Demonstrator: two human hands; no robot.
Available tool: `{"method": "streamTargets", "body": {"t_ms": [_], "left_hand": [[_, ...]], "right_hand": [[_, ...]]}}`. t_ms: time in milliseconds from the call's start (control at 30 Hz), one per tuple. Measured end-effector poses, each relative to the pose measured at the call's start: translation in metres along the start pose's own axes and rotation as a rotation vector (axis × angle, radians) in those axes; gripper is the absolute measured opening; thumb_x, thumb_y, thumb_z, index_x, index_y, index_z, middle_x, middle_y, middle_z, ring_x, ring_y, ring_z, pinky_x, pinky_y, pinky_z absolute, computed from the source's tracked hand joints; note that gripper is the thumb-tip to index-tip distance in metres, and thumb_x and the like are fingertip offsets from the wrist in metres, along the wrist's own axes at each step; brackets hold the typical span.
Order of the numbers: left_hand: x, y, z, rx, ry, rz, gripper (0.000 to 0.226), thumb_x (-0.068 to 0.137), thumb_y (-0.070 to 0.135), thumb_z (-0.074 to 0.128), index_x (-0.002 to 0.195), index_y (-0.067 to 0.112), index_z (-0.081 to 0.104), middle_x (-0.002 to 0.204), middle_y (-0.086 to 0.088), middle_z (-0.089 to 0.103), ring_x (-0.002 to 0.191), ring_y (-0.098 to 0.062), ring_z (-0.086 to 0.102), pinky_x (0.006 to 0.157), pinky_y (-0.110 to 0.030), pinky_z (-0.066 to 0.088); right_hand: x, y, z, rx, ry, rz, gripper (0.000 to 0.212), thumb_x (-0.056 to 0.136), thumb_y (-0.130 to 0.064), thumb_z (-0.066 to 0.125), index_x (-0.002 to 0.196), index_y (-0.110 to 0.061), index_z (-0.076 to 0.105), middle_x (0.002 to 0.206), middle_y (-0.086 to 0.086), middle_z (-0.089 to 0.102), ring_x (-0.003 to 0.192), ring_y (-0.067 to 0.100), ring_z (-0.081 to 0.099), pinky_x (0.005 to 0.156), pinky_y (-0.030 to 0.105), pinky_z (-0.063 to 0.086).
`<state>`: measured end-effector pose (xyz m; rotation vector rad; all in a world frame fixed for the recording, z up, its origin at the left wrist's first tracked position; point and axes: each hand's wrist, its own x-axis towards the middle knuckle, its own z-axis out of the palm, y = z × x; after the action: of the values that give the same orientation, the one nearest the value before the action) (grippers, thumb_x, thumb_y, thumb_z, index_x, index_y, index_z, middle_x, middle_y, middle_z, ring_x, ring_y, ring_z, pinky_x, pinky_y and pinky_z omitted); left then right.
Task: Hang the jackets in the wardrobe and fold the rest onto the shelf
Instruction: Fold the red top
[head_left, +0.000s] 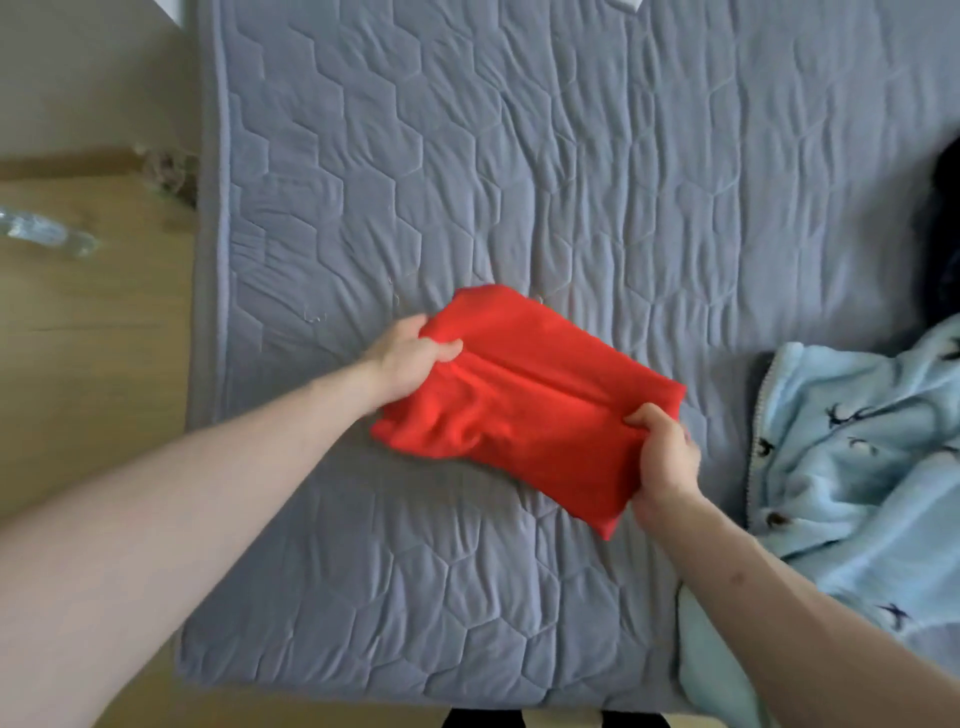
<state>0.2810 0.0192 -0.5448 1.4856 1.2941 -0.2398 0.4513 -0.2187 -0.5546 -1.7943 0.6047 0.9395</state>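
Observation:
A folded red garment (524, 395) lies in a compact rectangle in the middle of the grey quilted bed (467, 156). My left hand (410, 358) grips its left end, thumb on top and fingers curled under the fabric. My right hand (662, 457) pinches its near right corner. A light blue fleece jacket (852, 457) with dark bird prints and buttons lies crumpled at the right side of the bed.
A dark garment (940, 249) shows at the right edge of the bed. Wooden floor (93, 322) runs along the left, with a clear plastic item (47, 231) lying on it. The bed's near edge is just below my arms.

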Motion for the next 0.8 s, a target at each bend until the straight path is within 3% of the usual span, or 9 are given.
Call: {"method": "streamTargets", "body": {"t_ms": [67, 167, 300, 400, 467, 533, 667, 733, 800], "left_hand": [[-0.026, -0.030, 0.007, -0.137, -0.102, -0.079, 0.043, 0.072, 0.041, 0.077, 0.111, 0.022, 0.074, 0.106, 0.005, 0.079, 0.103, -0.022, 0.074, 0.104, -0.045, 0.053], [-0.043, -0.070, 0.024, 0.133, -0.117, -0.191, 0.074, 0.080, 0.042, 0.080, 0.145, 0.017, 0.053, 0.139, -0.001, 0.064, 0.125, -0.022, 0.062, 0.110, -0.031, 0.042], [-0.046, -0.083, 0.044, 0.365, 0.138, 0.119, 0.117, 0.076, 0.045, 0.084, 0.159, 0.006, 0.011, 0.162, -0.014, 0.021, 0.151, -0.029, 0.026, 0.124, -0.038, 0.023], [-0.043, -0.079, 0.058, 0.413, 0.181, 0.283, 0.137, 0.067, 0.053, 0.083, 0.161, 0.025, -0.013, 0.170, -0.009, -0.006, 0.159, -0.026, 0.000, 0.128, -0.038, 0.009], [-0.044, -0.077, 0.065, 0.424, 0.162, 0.310, 0.142, 0.065, 0.056, 0.084, 0.158, 0.034, -0.021, 0.170, -0.009, -0.012, 0.159, -0.026, -0.002, 0.125, -0.036, 0.009], [-0.046, -0.076, 0.072, 0.439, 0.205, 0.309, 0.144, 0.065, 0.054, 0.086, 0.158, 0.031, -0.022, 0.170, -0.010, -0.015, 0.159, -0.027, -0.001, 0.127, -0.038, 0.013], [-0.056, -0.071, 0.075, 0.593, 0.510, 0.322, 0.139, 0.063, 0.054, 0.084, 0.164, 0.018, -0.004, 0.170, -0.012, -0.013, 0.156, -0.039, 0.010, 0.124, -0.056, 0.024], [-0.060, -0.069, 0.076, 0.705, 0.530, 0.454, 0.132, 0.064, 0.051, 0.081, 0.165, 0.020, 0.001, 0.171, -0.011, -0.011, 0.156, -0.041, 0.009, 0.122, -0.064, 0.021], [-0.062, -0.071, 0.078, 0.784, 0.429, 0.548, 0.125, 0.066, 0.052, 0.076, 0.165, 0.027, 0.003, 0.172, -0.006, -0.011, 0.157, -0.040, 0.005, 0.120, -0.068, 0.020]], "right_hand": [[0.007, -0.001, -0.008, -0.188, -0.038, -0.088, 0.036, 0.069, -0.033, 0.075, 0.102, -0.020, 0.067, 0.081, -0.005, 0.064, 0.073, 0.014, 0.055, 0.068, 0.031, 0.045], [0.016, 0.012, -0.019, -0.545, -0.055, -0.302, 0.069, 0.090, -0.036, 0.077, 0.149, -0.022, 0.043, 0.133, 0.002, 0.063, 0.112, 0.019, 0.065, 0.100, 0.035, 0.048], [0.009, 0.029, -0.020, -0.769, -0.122, -0.554, 0.100, 0.081, -0.054, 0.080, 0.160, -0.033, 0.021, 0.159, 0.000, 0.039, 0.140, 0.017, 0.045, 0.109, 0.030, 0.036], [0.010, 0.036, -0.014, -0.869, -0.176, -0.602, 0.115, 0.080, -0.051, 0.083, 0.164, -0.035, 0.005, 0.165, 0.000, 0.025, 0.143, 0.021, 0.043, 0.110, 0.037, 0.040], [0.014, 0.035, -0.012, -0.891, -0.189, -0.604, 0.117, 0.082, -0.047, 0.083, 0.165, -0.034, 0.001, 0.166, 0.003, 0.025, 0.142, 0.027, 0.047, 0.112, 0.043, 0.042], [0.017, 0.030, -0.011, -0.899, -0.200, -0.585, 0.116, 0.085, -0.044, 0.081, 0.165, -0.035, -0.003, 0.166, 0.006, 0.026, 0.141, 0.031, 0.048, 0.112, 0.046, 0.041], [0.017, 0.025, -0.012, -0.892, -0.183, -0.686, 0.119, 0.085, -0.039, 0.081, 0.163, -0.040, -0.009, 0.168, 0.008, 0.022, 0.143, 0.035, 0.045, 0.110, 0.047, 0.042], [0.013, 0.026, -0.012, -0.929, -0.172, -0.762, 0.122, 0.081, -0.043, 0.084, 0.161, -0.047, -0.009, 0.171, 0.004, 0.010, 0.145, 0.041, 0.038, 0.110, 0.053, 0.041], [0.012, 0.031, -0.013, -0.995, -0.199, -0.794, 0.121, 0.078, -0.049, 0.084, 0.160, -0.052, -0.005, 0.171, 0.003, 0.003, 0.147, 0.046, 0.030, 0.113, 0.056, 0.038]]}}
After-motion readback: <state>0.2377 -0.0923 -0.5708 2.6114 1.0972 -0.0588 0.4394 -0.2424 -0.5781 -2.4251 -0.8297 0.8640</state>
